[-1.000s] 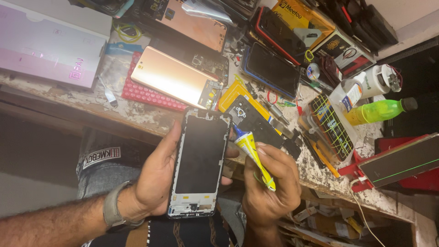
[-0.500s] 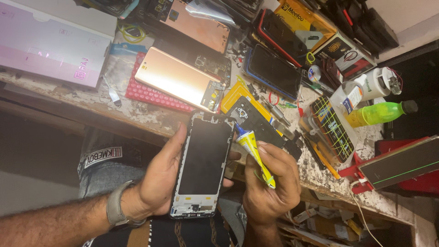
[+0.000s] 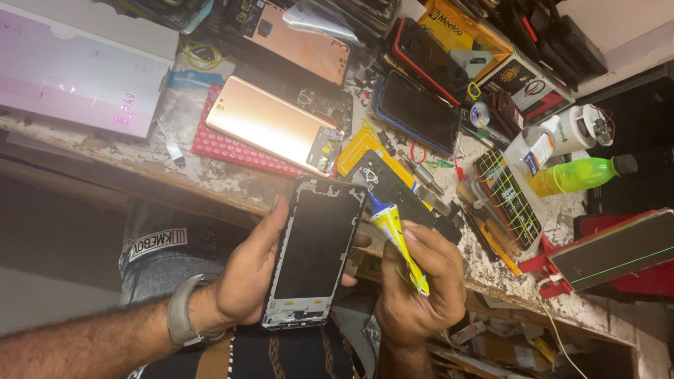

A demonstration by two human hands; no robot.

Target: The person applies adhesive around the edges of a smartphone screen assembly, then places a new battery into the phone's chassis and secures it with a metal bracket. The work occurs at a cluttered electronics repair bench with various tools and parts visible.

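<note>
Below the front edge of the workbench (image 3: 210, 184), a phone frame (image 3: 314, 254) with a dark screen side is held by the left hand (image 3: 246, 277); the fingers are wrapped around its long sides, with the thumb along the left edge and the fingertips seen at the right edge; a grey watch (image 3: 184, 319) is worn on that wrist. Just beside the frame, a yellow glue tube (image 3: 399, 242) with a blue nozzle is grasped by the right hand (image 3: 418, 281); the fingers are closed around the tube's body, and the nozzle is pointed up toward the top right corner of the frame, very near to it; whether it touches cannot be told.

On the workbench, near its front edge, a gold phone (image 3: 270, 126) is laid on a red keypad mat (image 3: 235, 149); a black phone part (image 3: 397, 189) is placed on a yellow card just above the tube; a phone with a blue rim (image 3: 418, 112) is seen further back; a green bottle (image 3: 579, 174) is lying toward the right edge, and a pink box (image 3: 77, 77) is set at the left back corner.
</note>
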